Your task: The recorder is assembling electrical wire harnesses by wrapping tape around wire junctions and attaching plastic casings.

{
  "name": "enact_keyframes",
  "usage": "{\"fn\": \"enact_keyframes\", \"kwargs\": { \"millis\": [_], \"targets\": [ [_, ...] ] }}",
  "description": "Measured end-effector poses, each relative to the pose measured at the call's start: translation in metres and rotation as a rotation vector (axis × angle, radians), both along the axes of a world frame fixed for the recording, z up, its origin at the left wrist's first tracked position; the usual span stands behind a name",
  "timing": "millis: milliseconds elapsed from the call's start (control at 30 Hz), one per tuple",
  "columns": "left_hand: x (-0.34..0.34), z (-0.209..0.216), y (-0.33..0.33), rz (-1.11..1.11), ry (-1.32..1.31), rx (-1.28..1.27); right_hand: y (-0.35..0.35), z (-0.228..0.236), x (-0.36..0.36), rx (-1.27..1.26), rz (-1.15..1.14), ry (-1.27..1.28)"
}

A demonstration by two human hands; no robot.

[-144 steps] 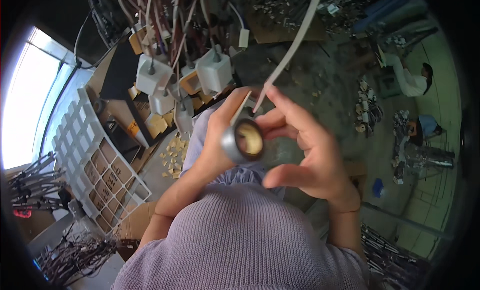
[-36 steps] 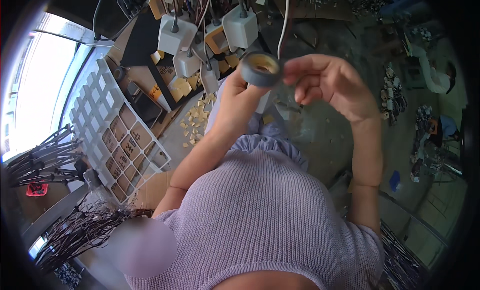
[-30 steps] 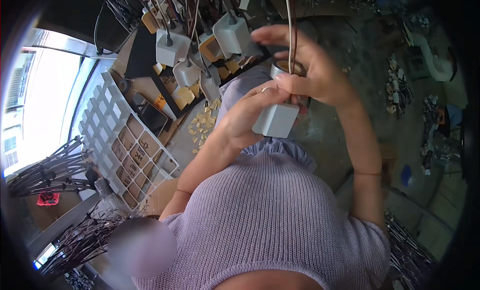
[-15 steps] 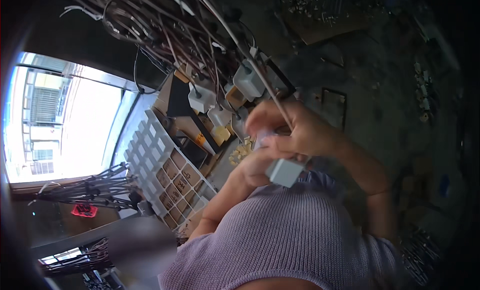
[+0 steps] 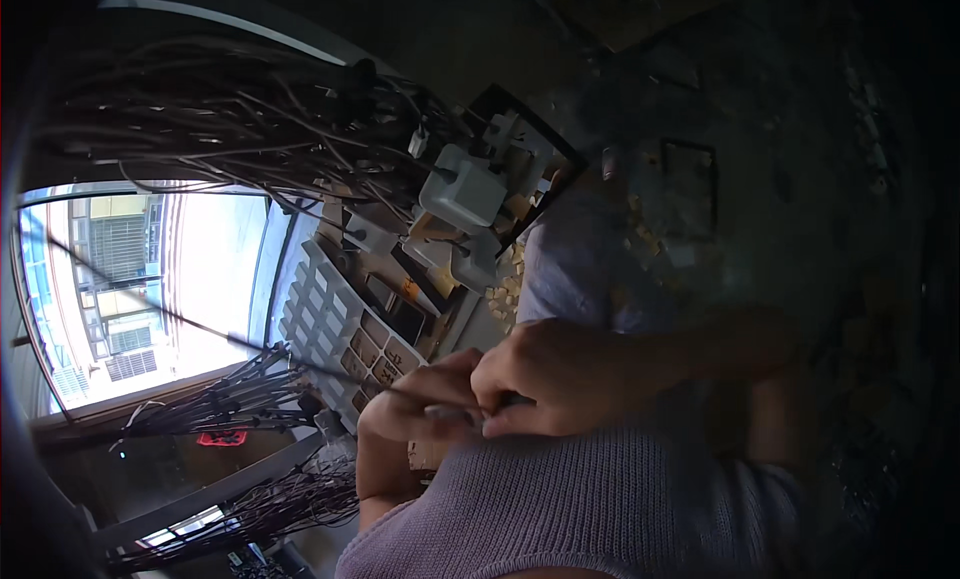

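The left hand and right hand have shifted leftward, close together beside a dark cable; fingers curled, their hold unclear.

The top was a dusty lilac knit with narrow ribs, edged by a curved neckband. Its sleeves were short, in the same lilac, the right one dim and blurred. Below them, the left hand and right hand were bare. Beyond the top, the smoother cloth on the legs looked pale greyish lilac, softly creased.
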State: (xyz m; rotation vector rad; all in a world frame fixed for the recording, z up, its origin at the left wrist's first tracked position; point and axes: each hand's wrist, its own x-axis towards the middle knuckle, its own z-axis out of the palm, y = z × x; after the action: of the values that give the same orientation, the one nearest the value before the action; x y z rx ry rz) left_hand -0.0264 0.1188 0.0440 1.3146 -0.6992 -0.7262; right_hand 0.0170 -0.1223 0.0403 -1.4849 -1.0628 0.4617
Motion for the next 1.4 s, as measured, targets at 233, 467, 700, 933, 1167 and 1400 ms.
{"fn": "enact_keyframes", "kwargs": {
  "millis": [233, 467, 700, 933, 1167, 1400],
  "targets": [
    [0.0, 0.024, 0.057, 0.437, -0.06, 0.233, -0.062, 0.003, 0.085, 1.0, 0.351, 0.567],
    [0.029, 0.057, 0.018, 1.558, -1.268, 0.818, 0.026, -0.017, 0.066, -0.023, -0.145, -0.093],
    [0.138, 0.109, -0.064, 0.608, -1.929, 1.597, 0.002, -0.034, 0.095, 0.371, -0.319, 0.225],
    [0.133, 0.107, -0.017, 0.6, -1.804, 1.525, 0.01, -0.058, 0.201, 0.177, -0.444, 0.194],
    [0.1, 0.102, 0.006, 0.665, -1.639, 1.585, 0.087, -0.058, 0.191, 0.118, -0.159, 0.126],
    [0.09, 0.087, 0.036, 0.792, -1.602, 1.574, 0.083, -0.07, 0.19, -0.036, -0.192, 0.01]
  ]
}}
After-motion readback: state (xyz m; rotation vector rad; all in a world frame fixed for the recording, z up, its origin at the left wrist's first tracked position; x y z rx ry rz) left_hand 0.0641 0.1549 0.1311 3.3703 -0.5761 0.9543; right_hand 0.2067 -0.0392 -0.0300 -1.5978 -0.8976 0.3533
